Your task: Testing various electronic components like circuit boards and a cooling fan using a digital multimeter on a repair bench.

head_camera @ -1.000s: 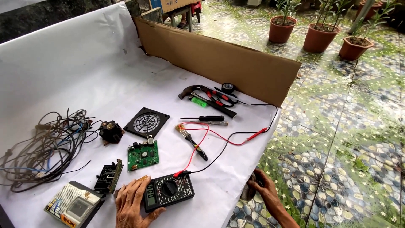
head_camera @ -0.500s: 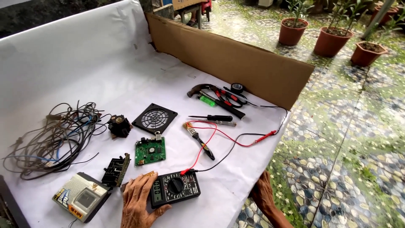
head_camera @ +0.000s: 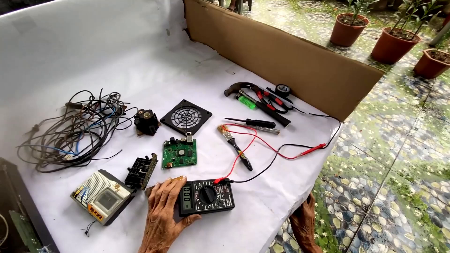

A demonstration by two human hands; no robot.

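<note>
White cloth (head_camera: 140, 61): covers the whole table, everything I work on lies on it, with a brown cardboard wall (head_camera: 290, 61) standing along the far edge from twelve to two o'clock.
Wire tangle (head_camera: 75, 129): largest heap on the cloth, at about ten o'clock from my left hand, well apart from it.
Small radio (head_camera: 101, 197): white and grey box just beside my left hand at nine o'clock, with a dark inner part (head_camera: 140, 171) lying at its upper right corner.
Multimeter (head_camera: 206, 197): black, lying flat near the front edge; its long axis runs nine to three o'clock, display end toward nine, lead sockets toward three.
Left hand (head_camera: 164, 215): rests palm down on the meter's display end, fingers lightly spread and laid over its left edge, gripping nothing tightly.
Right hand (head_camera: 304, 225): hangs below the table edge at about four o'clock from the meter; I cannot tell how its fingers sit.
Leads: red lead (head_camera: 243, 147) and black lead (head_camera: 276, 157) are plugged in and trail toward one and two o'clock, probes lying loose.
Green board (head_camera: 179, 153): at twelve o'clock from my left hand, bare, near the meter but apart.
Progress: I judge the radio is opened and the meter is set out; no probe touches the board, so measuring is not yet begun.
</note>
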